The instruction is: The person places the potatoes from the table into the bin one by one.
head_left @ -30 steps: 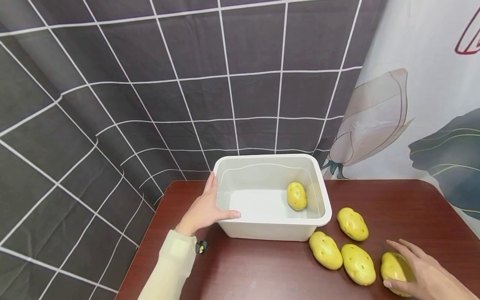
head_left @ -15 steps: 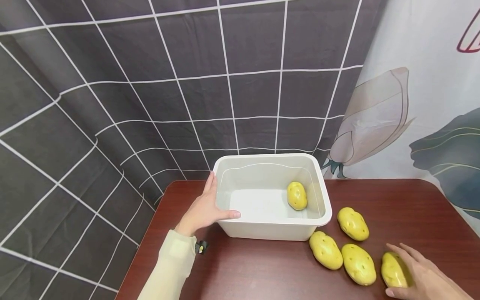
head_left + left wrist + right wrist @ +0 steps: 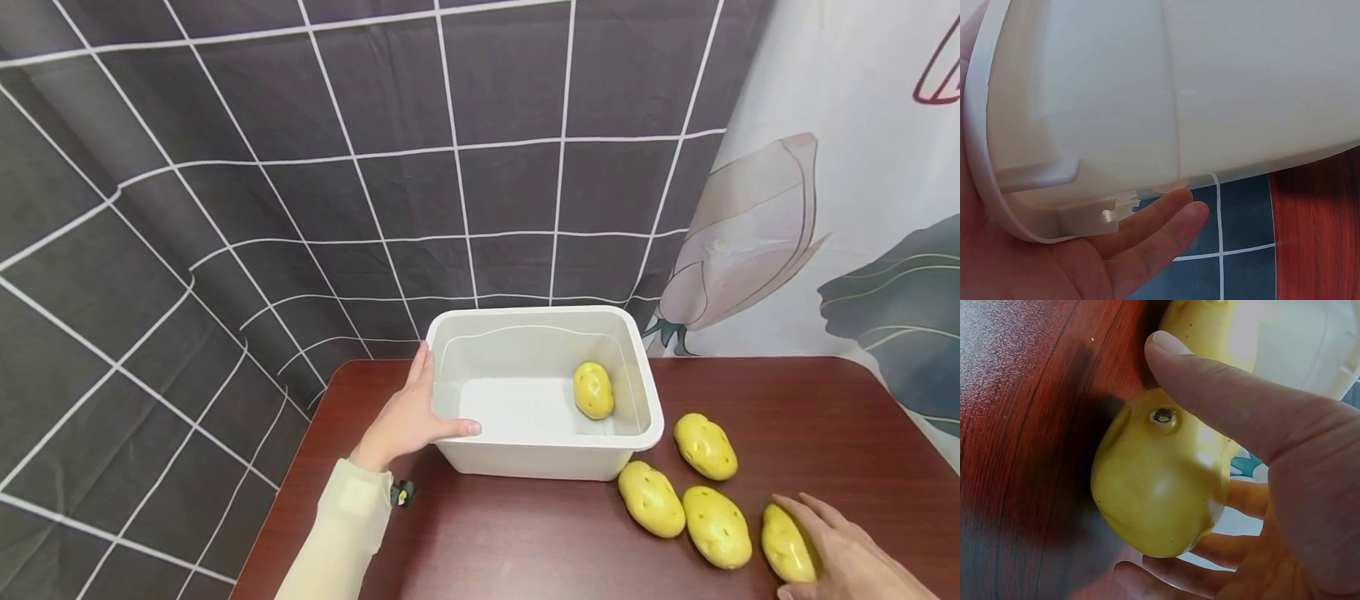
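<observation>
A pale plastic bin (image 3: 525,460) stands on the table, one potato (image 3: 593,391) lying inside at its right end. My left hand (image 3: 401,425) holds the bin's left end, thumb over the front rim and fingers along the outside of the wall, as the left wrist view (image 3: 1141,250) confirms. At the lower right my right hand (image 3: 855,546) is around another yellow potato (image 3: 786,543). In the right wrist view, that potato (image 3: 1160,481) sits between the raised thumb and loosely spread fingers; firm contact is not evident. The right hand's edge is partly cut off.
Three more potatoes lie right of the bin: one beside its corner (image 3: 651,500), one in front (image 3: 717,527) and one farther back (image 3: 706,447). The reddish-brown table (image 3: 487,542) meets a dark gridded curtain (image 3: 510,192) behind and a floral curtain (image 3: 765,250) at the right.
My right hand has shifted slightly, its thumb moving down and right beside the potato. The left hand and bin stay in place.
</observation>
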Demonstrator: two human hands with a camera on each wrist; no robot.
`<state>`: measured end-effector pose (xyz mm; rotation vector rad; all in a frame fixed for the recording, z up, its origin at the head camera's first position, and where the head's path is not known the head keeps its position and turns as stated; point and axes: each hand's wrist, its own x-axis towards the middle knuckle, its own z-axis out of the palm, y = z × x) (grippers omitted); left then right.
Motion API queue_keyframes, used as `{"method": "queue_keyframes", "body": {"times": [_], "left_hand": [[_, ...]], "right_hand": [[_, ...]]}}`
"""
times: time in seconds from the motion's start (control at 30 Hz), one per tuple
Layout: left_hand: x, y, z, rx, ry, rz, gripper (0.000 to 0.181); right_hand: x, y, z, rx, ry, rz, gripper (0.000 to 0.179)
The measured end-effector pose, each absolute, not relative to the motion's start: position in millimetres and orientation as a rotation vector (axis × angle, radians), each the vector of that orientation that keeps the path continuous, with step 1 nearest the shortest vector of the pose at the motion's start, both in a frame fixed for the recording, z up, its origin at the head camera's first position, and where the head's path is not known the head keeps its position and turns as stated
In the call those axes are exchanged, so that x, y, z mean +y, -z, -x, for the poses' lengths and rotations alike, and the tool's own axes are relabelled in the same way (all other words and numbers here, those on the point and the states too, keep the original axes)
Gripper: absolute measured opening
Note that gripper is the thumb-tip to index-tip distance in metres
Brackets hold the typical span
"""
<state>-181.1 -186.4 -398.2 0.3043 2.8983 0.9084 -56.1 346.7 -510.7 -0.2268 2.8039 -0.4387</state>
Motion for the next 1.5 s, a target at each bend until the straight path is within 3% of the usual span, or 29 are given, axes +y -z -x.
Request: {"method": "queue_keyframes", "body": {"times": [1.5], "left_hand": [[-187.4,399.0,178.9,2.893,-0.955,-0.291,0.141]], "right_hand": [[341.6,507.0,54.9,2.732,0.431,0.145,0.101]]}}
